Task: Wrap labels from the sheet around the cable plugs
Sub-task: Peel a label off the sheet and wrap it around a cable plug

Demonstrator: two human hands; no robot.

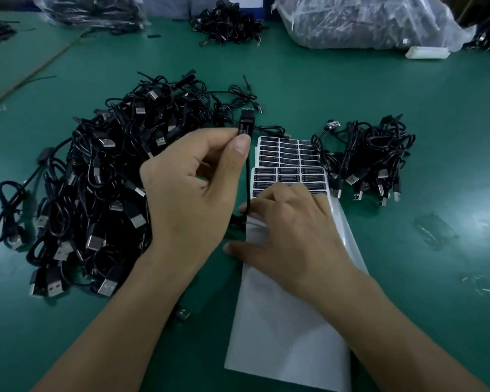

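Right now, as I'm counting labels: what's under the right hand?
The label sheet lies under the right hand; the rows it covers are hidden, white backing shows nearer.

Factory-style assembly or packing workshop. Green bench mat [379,89] covers whole work surface. Bulk stock of one product: large heap of black USB cables [96,179] at 9 o'clock, smaller bundled batch [374,154] at 2 o'clock, far pile [227,24] at 12 o'clock. Clear plastic bags stuffed with cables: left bag [91,9] at 11 o'clock, right bag [365,21] at 1 o'clock. Label sheets [289,165] at centre, identical printed labels in rows.
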